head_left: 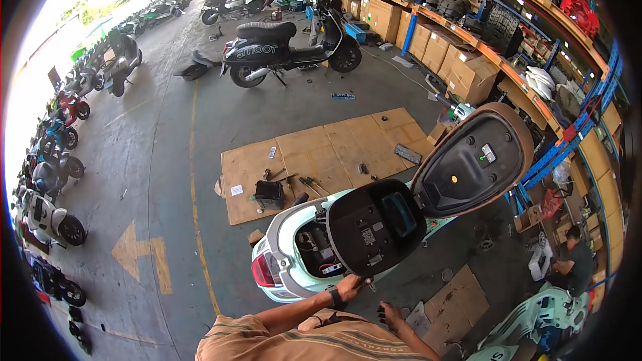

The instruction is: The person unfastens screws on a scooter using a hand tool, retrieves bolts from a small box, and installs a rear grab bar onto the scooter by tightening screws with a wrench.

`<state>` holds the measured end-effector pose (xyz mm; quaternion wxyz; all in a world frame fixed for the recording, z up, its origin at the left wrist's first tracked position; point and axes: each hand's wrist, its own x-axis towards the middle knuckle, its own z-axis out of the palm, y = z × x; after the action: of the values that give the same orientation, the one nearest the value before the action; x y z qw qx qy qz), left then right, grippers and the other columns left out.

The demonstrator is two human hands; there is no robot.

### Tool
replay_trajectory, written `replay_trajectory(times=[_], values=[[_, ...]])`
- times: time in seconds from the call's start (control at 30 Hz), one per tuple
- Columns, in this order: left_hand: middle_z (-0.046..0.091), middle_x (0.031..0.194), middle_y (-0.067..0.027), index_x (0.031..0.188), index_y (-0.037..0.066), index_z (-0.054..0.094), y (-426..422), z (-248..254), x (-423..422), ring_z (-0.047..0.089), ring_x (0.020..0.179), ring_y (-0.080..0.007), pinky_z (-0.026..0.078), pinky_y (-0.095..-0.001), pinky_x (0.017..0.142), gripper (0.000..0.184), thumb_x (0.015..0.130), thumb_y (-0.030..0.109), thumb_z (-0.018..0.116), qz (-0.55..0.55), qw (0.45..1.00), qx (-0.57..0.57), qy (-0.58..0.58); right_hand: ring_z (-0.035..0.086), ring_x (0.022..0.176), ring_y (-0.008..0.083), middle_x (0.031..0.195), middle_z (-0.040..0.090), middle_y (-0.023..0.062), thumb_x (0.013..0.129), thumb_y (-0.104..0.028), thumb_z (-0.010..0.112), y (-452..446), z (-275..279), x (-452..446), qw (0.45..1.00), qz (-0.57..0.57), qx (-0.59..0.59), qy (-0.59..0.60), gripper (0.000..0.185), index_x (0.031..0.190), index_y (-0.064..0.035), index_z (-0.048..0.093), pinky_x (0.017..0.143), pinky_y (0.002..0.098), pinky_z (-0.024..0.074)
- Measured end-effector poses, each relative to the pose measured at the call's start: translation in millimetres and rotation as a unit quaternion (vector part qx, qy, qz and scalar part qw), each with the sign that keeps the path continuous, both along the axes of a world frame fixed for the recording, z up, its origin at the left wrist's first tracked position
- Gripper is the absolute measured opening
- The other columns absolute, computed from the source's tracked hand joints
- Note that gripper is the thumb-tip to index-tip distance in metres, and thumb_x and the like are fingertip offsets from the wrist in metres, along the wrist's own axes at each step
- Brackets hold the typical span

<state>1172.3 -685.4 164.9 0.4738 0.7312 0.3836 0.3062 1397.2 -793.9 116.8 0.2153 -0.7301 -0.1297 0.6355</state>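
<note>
A mint-green scooter (302, 215) stands in front of me with its brown-edged seat (468, 160) tilted up. Its black under-seat bucket (348, 237) is raised and tilted, and wiring shows in the open rear bay (317, 251). My left hand (351, 286), with a dark band at the wrist, is at the bucket's lower edge. Its fingers are curled together; what they grip is hidden. A small metallic piece shows just beyond them. My right hand (391, 315) is low beside the scooter, apart from it. Its fingertips look dark, and their grip is unclear.
Flattened cardboard (314, 154) beyond the scooter carries tools, a black box (269, 194) and small parts. More cardboard (458, 301) lies at right. A black scooter (287, 47) and shelving (495, 53) stand farther off. One person (574, 261) crouches at right; others are at the back.
</note>
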Motion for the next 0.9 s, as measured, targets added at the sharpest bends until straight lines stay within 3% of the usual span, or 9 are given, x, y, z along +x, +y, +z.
replay_trajectory(times=[0.13,0.17,0.23,0.4,0.53,0.63,0.77,0.83,0.9], values=[[0.059,0.116,-0.0212,0.122,0.006,0.057,3.0,65.5,-16.5,0.058,0.106,-0.0378,0.046,-0.045,0.091,0.043,0.08,0.004,0.048,-0.088,0.976,0.005,0.198,0.06,0.065,0.0148,0.077,0.065,0.002,0.089,-0.031,0.059,-10.8,-0.5,20.3,0.996,0.054,0.022,-0.072,0.025,0.095,-0.0077,0.063,0.055,0.0317,0.0486],[0.059,0.116,-0.0212,0.122,0.006,0.057,3.8,61.9,-18.4,0.058,0.106,-0.0378,0.046,-0.045,0.091,0.043,0.08,0.004,0.048,-0.088,0.976,0.003,0.198,0.061,0.064,0.0147,0.077,0.065,0.0026,0.088,-0.031,0.06,-9.6,-4.1,23.6,0.993,0.073,0.022,-0.091,0.027,0.095,-0.0062,0.064,0.055,0.0314,0.049],[0.066,0.102,-0.0185,0.117,0.007,0.061,8.3,57.6,-21.3,0.064,0.091,-0.0347,0.053,-0.0407,0.074,0.045,0.072,0.003,0.055,-0.057,0.946,0.25,0.2,0.061,0.063,0.0146,0.077,0.066,0.0033,0.088,-0.032,0.061,-8.3,-9.4,31.7,0.99,0.091,0.021,-0.11,0.028,0.095,-0.0047,0.065,0.054,0.0311,0.0495],[0.063,0.092,-0.0067,0.092,0.008,0.063,33.1,51.7,-39.8,0.062,0.094,-0.0258,0.052,-0.0382,0.076,0.022,0.071,0.007,0.056,-0.22,0.908,0.333,0.124,0.063,0.064,0.0161,0.079,0.066,0.0077,0.086,-0.031,0.063,3.4,-20.4,41.2,0.948,0.229,0.05,-0.217,0.035,0.104,-0.0016,0.066,0.054,0.0306,0.0506],[0.062,0.102,-0.0088,0.101,0.005,0.062,48.7,34.0,-45.3,0.063,0.09,-0.0274,0.054,-0.039,0.074,0.034,0.067,0.008,0.061,-0.257,0.848,0.455,0.091,0.063,0.064,0.0156,0.079,0.067,0.0079,0.086,-0.03,0.063,0.5,-31.9,48.1,0.948,0.227,0.049,-0.22,0.033,0.102,-0.0015,0.066,0.055,0.03,0.0514],[0.061,0.106,-0.012,0.11,0.008,0.061,18.6,33.4,-49.3,0.064,0.091,-0.0276,0.055,-0.0399,0.072,0.045,0.065,0.012,0.063,-0.139,0.918,0.359,0.098,0.063,0.064,0.0161,0.081,0.068,0.0074,0.086,-0.029,0.063,-9.6,-42.5,61.4,0.948,0.225,0.046,-0.223,0.031,0.102,-0.0021,0.066,0.054,0.0288,0.051],[0.061,0.108,-0.0202,0.115,0.008,0.059,-28.2,63.0,-25.1,0.064,0.087,-0.0344,0.055,-0.0428,0.069,0.037,0.081,0.02,0.064,0.033,0.981,0.137,0.136,0.063,0.067,0.0166,0.083,0.068,0.0082,0.087,-0.027,0.062,-35.3,-45.1,69.5,0.98,0.101,0.014,-0.171,0.027,0.1,-0.0034,0.067,0.057,0.0311,0.0511],[0.061,0.104,-0.024,0.119,0.005,0.054,-38.9,26.0,-7.5,0.063,0.085,-0.0396,0.054,-0.0457,0.069,0.039,0.086,0.025,0.062,0.084,0.98,0.146,0.106,0.064,0.068,0.0172,0.084,0.068,0.0087,0.087,-0.026,0.062,-68.0,-74.3,87.9,0.987,0.063,-0.006,-0.148,0.026,0.1,-0.0038,0.067,0.059,0.0326,0.0513],[0.062,0.102,-0.0235,0.123,0.002,0.047,-47.6,12.7,-0.6,0.063,0.086,-0.0416,0.053,-0.047,0.07,0.045,0.087,0.024,0.061,0.184,0.976,0.042,0.11,0.066,0.074,0.0221,0.088,0.069,0.013,0.084,-0.024,0.064,-97.6,-127.9,107.7,0.968,0.142,0.027,-0.206,0.027,0.101,-0.0033,0.067,0.066,0.036,0.051]])
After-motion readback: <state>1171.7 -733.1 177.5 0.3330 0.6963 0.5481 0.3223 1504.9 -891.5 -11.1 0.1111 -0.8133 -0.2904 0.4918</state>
